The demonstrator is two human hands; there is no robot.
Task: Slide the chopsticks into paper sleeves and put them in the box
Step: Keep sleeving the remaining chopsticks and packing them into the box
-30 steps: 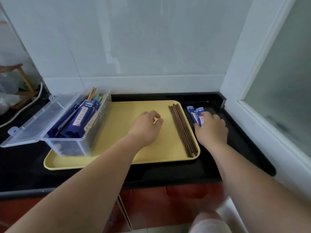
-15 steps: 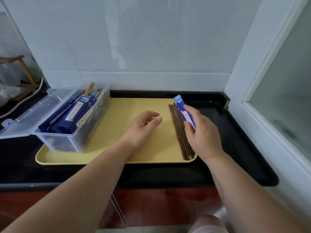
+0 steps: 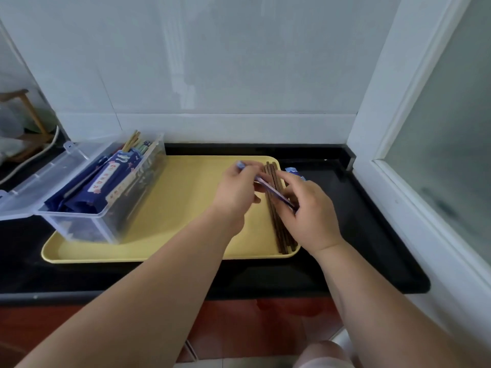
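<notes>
Several dark brown chopsticks (image 3: 279, 224) lie side by side along the right edge of the yellow tray (image 3: 170, 208). Above them both hands hold one blue paper sleeve (image 3: 271, 189) edge-on. My left hand (image 3: 236, 189) pinches its far end and my right hand (image 3: 310, 208) pinches its near end. More blue sleeves (image 3: 293, 171) lie on the black counter just right of the tray. A clear plastic box (image 3: 106, 197) stands on the tray's left side, lid open, filled with sleeved chopsticks.
The box's lid (image 3: 45, 181) hangs out to the left over the black counter (image 3: 358, 221). White tiled wall behind, a white window frame (image 3: 398, 168) on the right. A wooden rack (image 3: 24, 123) and a white cable stand at the far left.
My right hand carried the sleeve from the counter over the chopsticks and tilted it flat. My left hand rose off the tray and took hold of the sleeve's far end.
</notes>
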